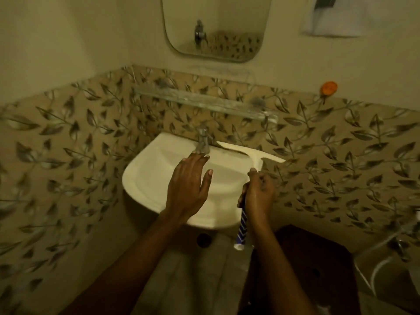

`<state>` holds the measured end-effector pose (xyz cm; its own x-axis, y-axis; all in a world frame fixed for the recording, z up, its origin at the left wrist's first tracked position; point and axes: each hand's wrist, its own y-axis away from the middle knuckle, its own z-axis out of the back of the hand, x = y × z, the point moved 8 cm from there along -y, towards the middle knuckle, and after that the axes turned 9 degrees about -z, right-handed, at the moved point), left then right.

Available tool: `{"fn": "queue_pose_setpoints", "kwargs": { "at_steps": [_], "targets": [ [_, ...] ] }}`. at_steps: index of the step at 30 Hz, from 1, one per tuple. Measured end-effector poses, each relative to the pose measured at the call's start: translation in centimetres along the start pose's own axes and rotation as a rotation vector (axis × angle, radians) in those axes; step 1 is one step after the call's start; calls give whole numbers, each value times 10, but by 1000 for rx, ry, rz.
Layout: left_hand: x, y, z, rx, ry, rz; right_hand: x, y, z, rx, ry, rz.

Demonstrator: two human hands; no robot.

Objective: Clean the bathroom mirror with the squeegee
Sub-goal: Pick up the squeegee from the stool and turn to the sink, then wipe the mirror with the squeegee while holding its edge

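A rounded mirror (pixel 216 26) hangs on the pale wall above the sink. My right hand (pixel 258 194) grips the squeegee (pixel 251 154) by its handle, whose blue-and-white striped end sticks out below my fist. Its white blade lies across the back right of the white sink (pixel 141 180). My left hand (pixel 189 186) hovers over the basin with fingers spread, holding nothing, fingertips just below the metal tap (pixel 203 142).
A glass shelf (pixel 204 102) runs along the leaf-patterned tiles between sink and mirror. An orange round object (pixel 328 88) sits on the tile ledge at right. A white cloth or paper (pixel 331 17) hangs top right. Pipework (pixel 395 244) shows at lower right.
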<state>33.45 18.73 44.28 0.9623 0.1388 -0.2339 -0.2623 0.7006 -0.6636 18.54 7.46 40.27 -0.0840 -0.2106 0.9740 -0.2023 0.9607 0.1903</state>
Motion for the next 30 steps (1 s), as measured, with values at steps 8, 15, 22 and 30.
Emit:
{"fn": "queue_pose_setpoints", "kwargs": {
  "at_steps": [8,15,22,30],
  "targets": [
    [53,-100,47,-224,49,-82,85,-19,-73,-55,29,248],
    [85,-193,79,-343,-26,-264,152,-61,-127,-164,44,415],
    [143,-298,120,-409,-55,-288,259,-95,-197,-181,114,631],
    [208,-422,185,-530,83,-240,362,-107,-248,-340,210,790]
  ]
}}
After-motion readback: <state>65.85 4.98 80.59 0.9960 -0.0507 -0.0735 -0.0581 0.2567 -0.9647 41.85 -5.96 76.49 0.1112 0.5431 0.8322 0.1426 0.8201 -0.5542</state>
